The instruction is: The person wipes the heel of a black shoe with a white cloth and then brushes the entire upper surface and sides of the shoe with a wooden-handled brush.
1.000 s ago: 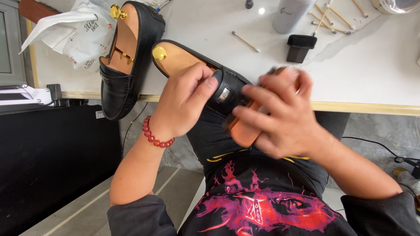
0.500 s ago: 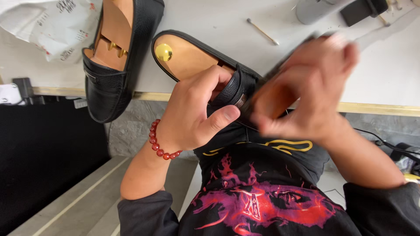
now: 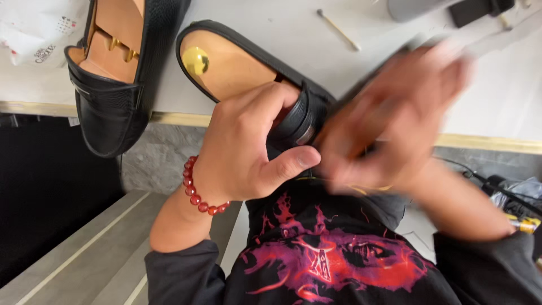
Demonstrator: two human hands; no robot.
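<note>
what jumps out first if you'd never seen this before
The black leather loafer with a wooden shoe tree at centre, gripped by the left hand wearing a red bead bracelet. Beside it the right hand is a motion blur over the shoe's front. A second black loafer lies on the white table, upper left.

The left hand grips a black loafer at the desk's near edge; the blurred right hand presses against its toe.
</note>
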